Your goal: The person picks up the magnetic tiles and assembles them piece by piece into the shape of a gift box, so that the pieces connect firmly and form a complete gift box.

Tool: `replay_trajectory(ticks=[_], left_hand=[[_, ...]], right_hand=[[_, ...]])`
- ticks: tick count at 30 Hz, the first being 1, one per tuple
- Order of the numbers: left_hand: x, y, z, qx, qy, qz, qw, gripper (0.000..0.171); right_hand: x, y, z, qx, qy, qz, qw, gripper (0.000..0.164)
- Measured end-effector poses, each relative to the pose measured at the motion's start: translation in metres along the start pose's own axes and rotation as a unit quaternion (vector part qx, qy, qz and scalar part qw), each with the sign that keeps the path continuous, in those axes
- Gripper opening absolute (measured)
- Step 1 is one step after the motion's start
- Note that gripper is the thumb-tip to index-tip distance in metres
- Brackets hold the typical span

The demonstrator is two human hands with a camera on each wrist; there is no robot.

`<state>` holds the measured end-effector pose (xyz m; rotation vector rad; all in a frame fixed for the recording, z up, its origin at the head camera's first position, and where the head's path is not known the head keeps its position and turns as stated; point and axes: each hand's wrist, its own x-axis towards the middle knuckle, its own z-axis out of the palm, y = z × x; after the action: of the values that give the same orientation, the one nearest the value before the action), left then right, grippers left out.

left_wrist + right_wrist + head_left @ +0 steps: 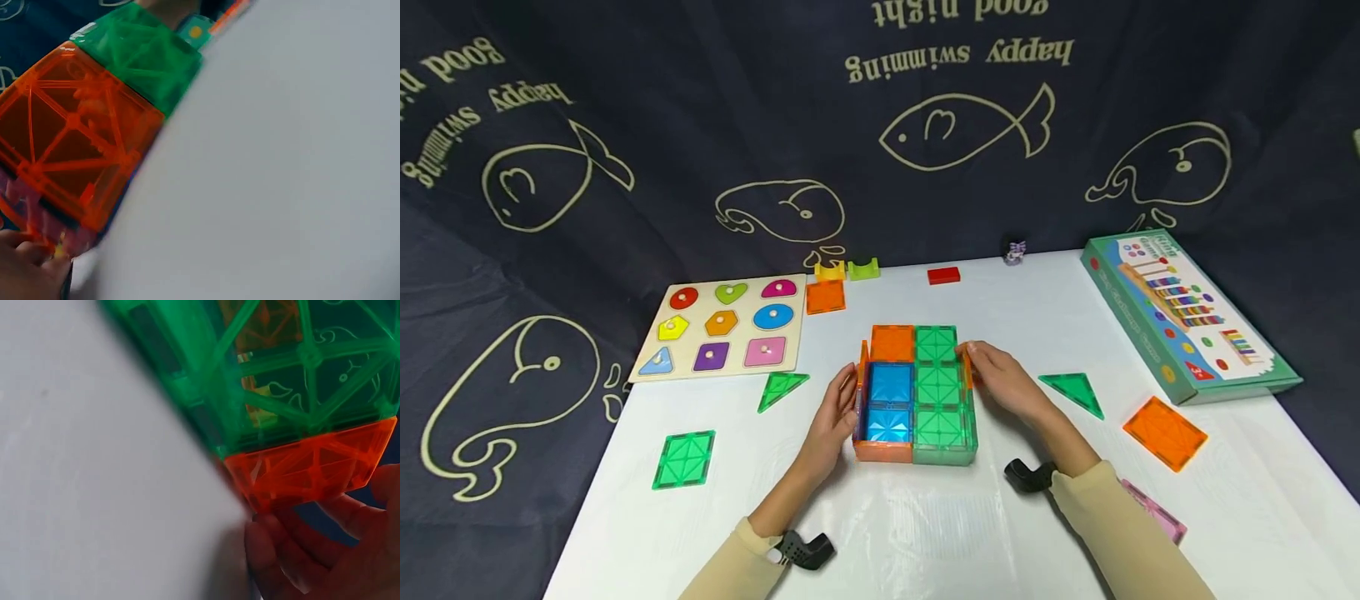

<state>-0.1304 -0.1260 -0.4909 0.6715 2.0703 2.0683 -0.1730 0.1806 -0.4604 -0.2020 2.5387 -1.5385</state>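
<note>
Currently: Tile box (936, 392) at view centre

We locate the left hand (835, 417) at the box's nine o'clock, touching the purple tile (37, 215); the right hand (1003, 379), at three o'clock, touches the upright orange tile (312, 469). Fingers curve; whether they pinch, we cannot tell.

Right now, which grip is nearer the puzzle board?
Left. The left grip is at the left side of the tile structure, right of the puzzle board; the right grip is farther, at the structure's right side.
</note>
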Motion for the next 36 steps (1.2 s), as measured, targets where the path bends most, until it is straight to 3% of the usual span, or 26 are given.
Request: replay_trajectory(ticks=[2,5,8,10,19,29,33,36], left_hand=[[-0.008,0.000,-0.001,0.025,-0.022,-0.002,0.9994,0.094],[-0.016,0.002,0.000,0.119,-0.035,-0.028,0.9919,0.114],[-0.019,0.004,0.003,0.196,-0.030,-0.059,0.9784,0.123],[-0.019,0.005,0.005,0.223,-0.022,-0.070,0.9720,0.124],[-0.015,0.005,0.003,0.241,-0.006,-0.056,0.9690,0.115],[-0.011,0.002,0.004,0.237,-0.015,-0.064,0.9693,0.113],[-0.013,0.005,0.001,0.237,-0.013,-0.062,0.9695,0.113],[-0.013,0.005,-0.003,0.230,-0.025,-0.055,0.9712,0.112]], right_hand=[[0.000,0.001,-0.001,0.004,-0.002,-0.006,1.000,0.052],[0.001,0.001,-0.002,0.006,0.003,-0.009,1.000,0.051],[0.001,0.001,-0.002,0.001,0.003,-0.013,1.000,0.050],[0.001,0.002,-0.003,-0.006,0.003,-0.011,1.000,0.051],[0.009,0.001,-0.012,-0.009,-0.026,-0.005,1.000,0.058],[0.048,0.008,-0.021,0.020,-0.046,-0.011,0.999,0.061],[0.060,0.007,-0.017,-0.008,-0.049,-0.015,0.999,0.064],[0.063,0.008,-0.017,-0.061,-0.035,-0.021,0.997,0.064]])
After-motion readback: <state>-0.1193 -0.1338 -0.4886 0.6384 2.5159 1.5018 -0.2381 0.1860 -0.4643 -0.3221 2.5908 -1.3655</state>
